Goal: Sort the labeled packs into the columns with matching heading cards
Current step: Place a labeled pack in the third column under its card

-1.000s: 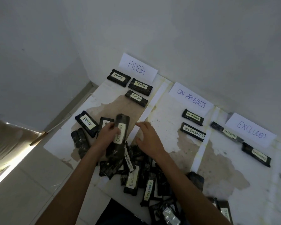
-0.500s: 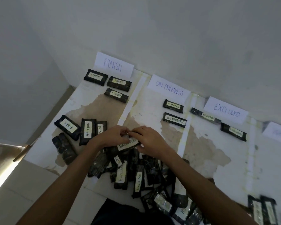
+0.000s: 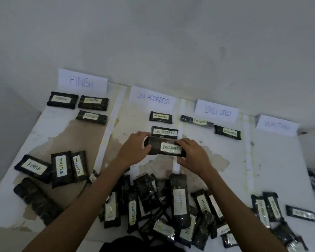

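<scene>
Two bare hands share one pack in the single head view. The left hand (image 3: 135, 150) curls its fingers round the left end of a black glossy plastic pack with a white EXCLUDED label (image 3: 164, 147). The right hand (image 3: 193, 157) grasps the right end, fingers over the top edge and thumb underneath. The pack is held level with its label upward, probably so the word can be checked against the headings. It hovers over the white tape strip (image 3: 176, 162) that parts the ON PROGRESS column from the EXCLUDED one, just on the near side of a sorted ON PROGRESS pack (image 3: 165, 132), so it is not yet in its column. Along the far edge of the white scuffed work surface (image 3: 273, 160), four white paper heading cards stand against the wall: the FINISH card (image 3: 82, 82) at the far left corner, then the ON PROGRESS card (image 3: 153, 99), the EXCLUDED card (image 3: 216, 111) and the WAITING card (image 3: 276, 125). Two sorted EXCLUDED packs (image 3: 228, 132) already lie just below their card, and the held one seems bound for the bare spot nearer than them. Three sorted FINISH packs (image 3: 93, 102) lie close under their own card. Along the near edge a loose heap of unsorted black packs (image 3: 178, 202) overlaps with labels at all angles, so most of the sorting looks undone.
</scene>
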`<action>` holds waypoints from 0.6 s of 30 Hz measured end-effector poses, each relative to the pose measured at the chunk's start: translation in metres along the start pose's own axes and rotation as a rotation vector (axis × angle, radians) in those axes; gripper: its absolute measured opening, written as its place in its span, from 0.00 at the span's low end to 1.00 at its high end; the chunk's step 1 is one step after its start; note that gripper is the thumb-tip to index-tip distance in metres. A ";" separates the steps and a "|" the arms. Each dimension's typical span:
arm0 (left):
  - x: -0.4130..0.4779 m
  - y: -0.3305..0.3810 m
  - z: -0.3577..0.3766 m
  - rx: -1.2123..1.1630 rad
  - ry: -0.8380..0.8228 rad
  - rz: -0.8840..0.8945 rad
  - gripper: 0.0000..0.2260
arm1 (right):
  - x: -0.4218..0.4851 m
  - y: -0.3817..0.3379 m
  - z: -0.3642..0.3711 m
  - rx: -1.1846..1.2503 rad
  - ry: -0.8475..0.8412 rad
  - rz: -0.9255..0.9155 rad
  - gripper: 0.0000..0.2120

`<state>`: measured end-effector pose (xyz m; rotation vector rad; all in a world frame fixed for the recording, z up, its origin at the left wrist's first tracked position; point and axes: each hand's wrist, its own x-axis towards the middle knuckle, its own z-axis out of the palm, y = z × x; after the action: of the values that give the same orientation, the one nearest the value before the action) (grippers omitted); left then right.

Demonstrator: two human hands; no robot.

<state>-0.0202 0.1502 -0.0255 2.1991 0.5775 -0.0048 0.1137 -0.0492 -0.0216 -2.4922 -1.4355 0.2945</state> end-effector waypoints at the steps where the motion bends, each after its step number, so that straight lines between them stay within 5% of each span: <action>1: 0.005 0.007 0.009 0.004 -0.007 0.022 0.19 | -0.003 0.012 -0.001 0.003 0.004 0.041 0.28; 18: 0.069 0.108 0.178 0.111 -0.173 0.182 0.23 | -0.072 0.208 -0.014 0.063 -0.006 0.419 0.27</action>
<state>0.1195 -0.0120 -0.0743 2.3239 0.2854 -0.1328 0.2519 -0.2138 -0.0699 -2.7201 -0.8758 0.4154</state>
